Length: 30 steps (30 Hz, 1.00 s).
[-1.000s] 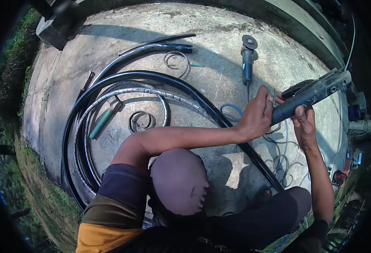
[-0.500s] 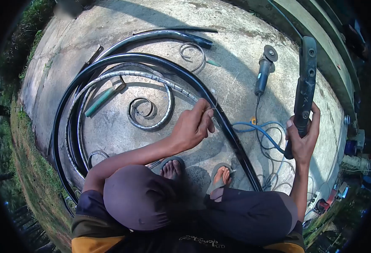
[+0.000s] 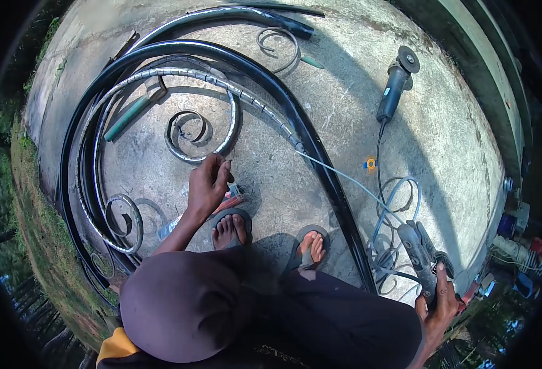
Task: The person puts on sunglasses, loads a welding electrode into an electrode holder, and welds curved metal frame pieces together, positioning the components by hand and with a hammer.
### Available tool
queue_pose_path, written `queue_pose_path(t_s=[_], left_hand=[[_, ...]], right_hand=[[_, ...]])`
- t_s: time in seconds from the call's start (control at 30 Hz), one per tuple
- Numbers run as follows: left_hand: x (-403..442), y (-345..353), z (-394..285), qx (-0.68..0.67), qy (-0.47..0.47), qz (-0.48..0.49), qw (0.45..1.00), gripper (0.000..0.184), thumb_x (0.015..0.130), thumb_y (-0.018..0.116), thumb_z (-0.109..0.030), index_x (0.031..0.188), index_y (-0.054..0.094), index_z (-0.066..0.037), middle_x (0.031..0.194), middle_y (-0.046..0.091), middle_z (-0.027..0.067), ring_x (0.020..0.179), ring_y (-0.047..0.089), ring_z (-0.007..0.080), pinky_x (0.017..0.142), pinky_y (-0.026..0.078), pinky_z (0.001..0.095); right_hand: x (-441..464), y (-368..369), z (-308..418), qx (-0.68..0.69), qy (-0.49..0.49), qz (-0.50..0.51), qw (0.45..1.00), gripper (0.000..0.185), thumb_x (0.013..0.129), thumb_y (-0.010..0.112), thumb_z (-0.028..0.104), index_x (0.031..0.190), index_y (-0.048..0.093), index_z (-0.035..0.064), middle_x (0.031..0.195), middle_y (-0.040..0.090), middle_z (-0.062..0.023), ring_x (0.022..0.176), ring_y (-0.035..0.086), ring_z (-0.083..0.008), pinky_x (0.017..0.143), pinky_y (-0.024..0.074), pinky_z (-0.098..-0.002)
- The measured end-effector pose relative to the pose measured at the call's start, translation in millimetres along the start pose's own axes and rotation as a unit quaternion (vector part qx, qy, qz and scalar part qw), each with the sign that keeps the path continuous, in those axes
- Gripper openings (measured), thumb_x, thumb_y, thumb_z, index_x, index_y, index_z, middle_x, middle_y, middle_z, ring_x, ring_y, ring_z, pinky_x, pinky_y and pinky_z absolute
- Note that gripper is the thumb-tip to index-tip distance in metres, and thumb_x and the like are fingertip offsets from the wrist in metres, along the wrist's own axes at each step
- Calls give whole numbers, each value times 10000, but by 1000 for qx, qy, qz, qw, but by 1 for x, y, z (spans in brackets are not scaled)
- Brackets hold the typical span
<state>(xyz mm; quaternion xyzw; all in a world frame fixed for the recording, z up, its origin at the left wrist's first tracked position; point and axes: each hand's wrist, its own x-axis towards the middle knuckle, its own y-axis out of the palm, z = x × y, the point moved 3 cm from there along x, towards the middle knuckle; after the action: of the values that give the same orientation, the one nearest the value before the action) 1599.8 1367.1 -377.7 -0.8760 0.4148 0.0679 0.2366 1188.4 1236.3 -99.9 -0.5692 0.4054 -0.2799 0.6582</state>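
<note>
My right hand (image 3: 440,304) is wrapped round a black welding electrode holder (image 3: 417,255) beside my right knee. From its jaws a thin, pale electrode (image 3: 351,178) reaches left across the thick black curved pipe (image 3: 311,132). Its tip lies by the end of a long notched metal strip (image 3: 206,76), but I cannot tell whether they touch. My left hand (image 3: 206,187) is closed, fingertips pinched, just below the metal scroll (image 3: 234,126); anything in its fingers is too small to make out. A red-and-blue item (image 3: 234,195) is partly hidden behind that hand.
An angle grinder (image 3: 395,86) lies at the upper right, its cord running down to tangled cables (image 3: 391,258). A green-handled hammer-like tool (image 3: 129,115) rests inside the curves. My sandalled feet (image 3: 313,246) stand on the concrete. An orange ring (image 3: 370,163) lies near the pipe.
My left hand has drawn back from the strip's end, leftward and down toward the scroll. My right hand has lowered the electrode holder and turned it, swinging the electrode across to the strip.
</note>
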Motion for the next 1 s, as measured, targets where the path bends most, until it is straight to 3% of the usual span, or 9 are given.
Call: queue_pose_path(t_s=[0.13, 0.23, 0.27, 0.4, 0.47, 0.57, 0.7, 0.9, 1.0], left_hand=[[-1, 12, -12, 28, 39, 37, 998, 171, 961, 566, -150, 880, 573, 0, 649, 658, 111, 593, 656, 164, 569, 497, 314], [-2, 24, -18, 10, 65, 45, 997, 168, 956, 567, -148, 872, 567, -3, 645, 657, 106, 586, 654, 162, 562, 496, 312], [-3, 28, -19, -2, 62, 52, 997, 167, 955, 569, -149, 873, 567, -4, 643, 657, 104, 581, 653, 161, 557, 494, 312], [-9, 35, -22, 3, 64, 57, 996, 170, 955, 576, -156, 876, 570, -5, 633, 657, 99, 567, 651, 157, 540, 488, 308], [-12, 35, -22, 5, 40, 62, 997, 175, 957, 575, -163, 878, 572, -6, 633, 661, 100, 562, 651, 155, 539, 485, 304], [-11, 34, -14, 2, 36, 59, 998, 175, 959, 573, -166, 885, 572, -7, 635, 661, 101, 561, 649, 157, 538, 484, 304], [-9, 30, -19, 15, 47, 56, 997, 176, 958, 573, -167, 881, 573, -9, 633, 659, 101, 559, 648, 158, 541, 485, 306], [-13, 21, -10, 8, 40, 37, 998, 168, 952, 574, -162, 885, 569, -7, 635, 657, 108, 571, 652, 158, 546, 486, 307], [-12, 23, -11, 10, 48, 33, 998, 165, 950, 570, -157, 885, 569, -6, 639, 657, 111, 579, 656, 160, 551, 487, 307]], right_hand=[[-8, 1, 0, 41, -52, -85, 994, 737, 659, 533, -59, 1392, 505, 25, 847, 550, -170, 652, 527, -295, 601, 439, -395], [-4, -8, 13, 14, -15, -63, 998, 744, 658, 538, -60, 1395, 507, 38, 833, 541, -171, 642, 512, -295, 608, 446, -405], [1, -12, 24, 19, 40, -37, 998, 758, 651, 535, -67, 1398, 511, 58, 820, 535, -178, 662, 525, -300, 631, 465, -409], [9, -19, 31, -52, 17, -13, 998, 767, 645, 534, -70, 1399, 514, 71, 840, 555, -185, 669, 519, -312, 662, 470, -411], [7, -24, 30, -34, -40, -99, 994, 778, 633, 543, -73, 1396, 517, 74, 873, 580, -186, 662, 511, -327, 706, 474, -414], [13, -28, 30, 0, -63, -130, 990, 790, 630, 555, -70, 1404, 511, 87, 898, 598, -183, 666, 522, -341, 693, 467, -426], [35, -27, 34, -68, -85, -22, 994, 729, 639, 633, -17, 1362, 541, 26, 841, 579, -138, 632, 534, -304, 559, 417, -429], [25, -35, 33, -38, -40, -74, 996, 804, 610, 672, -3, 1386, 554, 169, 774, 508, -94, 672, 552, -285, 785, 467, -499], [27, -29, 36, -94, -7, 15, 995, 835, 601, 683, 11, 1405, 538, 186, 785, 510, -105, 683, 552, -287, 935, 368, -618]])
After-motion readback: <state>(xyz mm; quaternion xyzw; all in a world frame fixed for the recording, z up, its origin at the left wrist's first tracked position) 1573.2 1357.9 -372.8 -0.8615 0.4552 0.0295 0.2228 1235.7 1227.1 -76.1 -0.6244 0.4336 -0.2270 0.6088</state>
